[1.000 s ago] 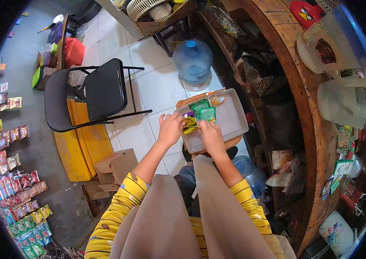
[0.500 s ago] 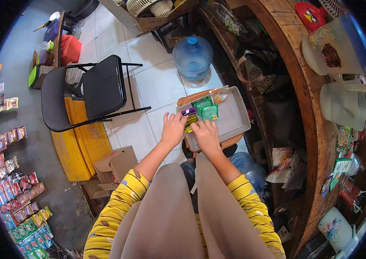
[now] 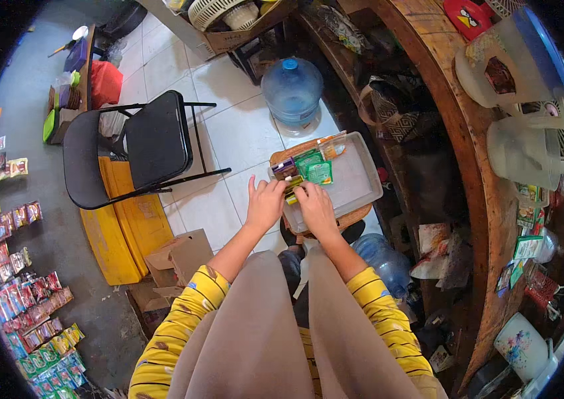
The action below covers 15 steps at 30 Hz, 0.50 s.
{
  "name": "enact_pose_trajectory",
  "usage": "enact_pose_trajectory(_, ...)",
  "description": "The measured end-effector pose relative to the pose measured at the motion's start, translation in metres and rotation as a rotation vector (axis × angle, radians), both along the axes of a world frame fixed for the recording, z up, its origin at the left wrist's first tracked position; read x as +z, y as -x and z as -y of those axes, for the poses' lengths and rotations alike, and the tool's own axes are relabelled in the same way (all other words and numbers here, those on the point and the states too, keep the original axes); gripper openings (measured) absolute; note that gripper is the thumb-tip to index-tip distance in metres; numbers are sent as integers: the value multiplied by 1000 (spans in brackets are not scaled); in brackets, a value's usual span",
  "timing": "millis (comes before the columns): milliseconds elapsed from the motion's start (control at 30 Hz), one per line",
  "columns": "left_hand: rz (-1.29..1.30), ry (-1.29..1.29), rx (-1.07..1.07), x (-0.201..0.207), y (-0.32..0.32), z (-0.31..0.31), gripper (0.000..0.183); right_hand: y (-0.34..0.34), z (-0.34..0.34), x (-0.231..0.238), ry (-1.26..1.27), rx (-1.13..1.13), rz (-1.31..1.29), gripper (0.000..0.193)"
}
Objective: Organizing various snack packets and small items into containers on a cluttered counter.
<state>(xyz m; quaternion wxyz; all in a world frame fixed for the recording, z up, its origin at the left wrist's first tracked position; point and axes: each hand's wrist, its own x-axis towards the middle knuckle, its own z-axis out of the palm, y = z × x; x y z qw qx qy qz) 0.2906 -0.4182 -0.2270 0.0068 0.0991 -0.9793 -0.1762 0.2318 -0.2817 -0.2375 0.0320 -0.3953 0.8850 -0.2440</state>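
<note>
A translucent plastic tray (image 3: 369, 158) lies in front of my knees with small sachets at its left side. My left hand (image 3: 266, 206) is at the tray's left edge, fingertips pinched at yellow-green sachets (image 3: 292, 190) and its outer finger raised. From the right, my right hand (image 3: 316, 211) closes its bent fingers on the same sachets, partly hiding them. Just beyond my fingertips are purple sachets (image 3: 285, 168). Green sachets (image 3: 320, 173) lie to their right, and an orange packet (image 3: 332, 148) rests at the tray's far edge.
The tray sits on a brown wooden stool (image 3: 355, 217). Beyond it stands a blue water jug (image 3: 291, 93); another jug (image 3: 383, 263) lies right of my knees. A black folding chair (image 3: 159, 139), yellow box (image 3: 112, 243) and cardboard box (image 3: 179, 256) are left. A wooden counter (image 3: 458, 120) curves along the right.
My left hand has drawn slightly nearer to me, and more of the purple sachets shows beyond it. My right hand stays on the yellow-green sachets. The whole view has shifted slightly.
</note>
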Motion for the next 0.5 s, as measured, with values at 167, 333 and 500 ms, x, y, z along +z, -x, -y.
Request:
enact_pose_trajectory(167, 59, 22, -48, -9, -9, 3, 18, -4, -6, -14, -55, 19, 84, 28)
enact_pose_trajectory(333, 46, -83, 23, 12, 5, -9, 25, 20, -46, 34, 184, -219, 258, 33)
enact_pose_trajectory(500, -168, -370, 59, 44, 27, -39, 42, 33, -139, 88, 323, -328, 542, 34)
